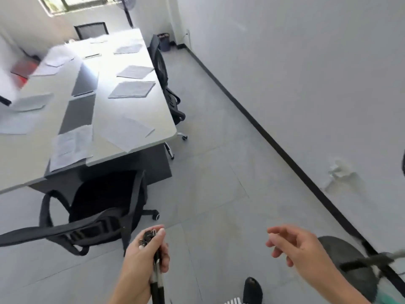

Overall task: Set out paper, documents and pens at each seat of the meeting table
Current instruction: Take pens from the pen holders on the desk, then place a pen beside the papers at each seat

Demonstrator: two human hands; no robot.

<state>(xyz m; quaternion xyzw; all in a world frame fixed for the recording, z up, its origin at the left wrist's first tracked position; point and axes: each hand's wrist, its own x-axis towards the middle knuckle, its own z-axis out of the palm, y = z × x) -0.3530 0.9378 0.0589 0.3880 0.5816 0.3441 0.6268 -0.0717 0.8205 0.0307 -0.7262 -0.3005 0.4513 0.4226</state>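
Observation:
My left hand grips a bundle of black pens, their clip ends poking out above my fingers. My right hand hovers to the right with loosely curled fingers and holds nothing. Both hands are over the floor, short of the meeting table at the upper left. Paper sheets lie at the seats: a printed document and a blank sheet at the near end, further sheets along the right edge and others on the left side.
A black office chair stands at the table's near end, just left of my left hand. More chairs line the table's right side. A fan base sits at lower right by the wall. My shoe is below.

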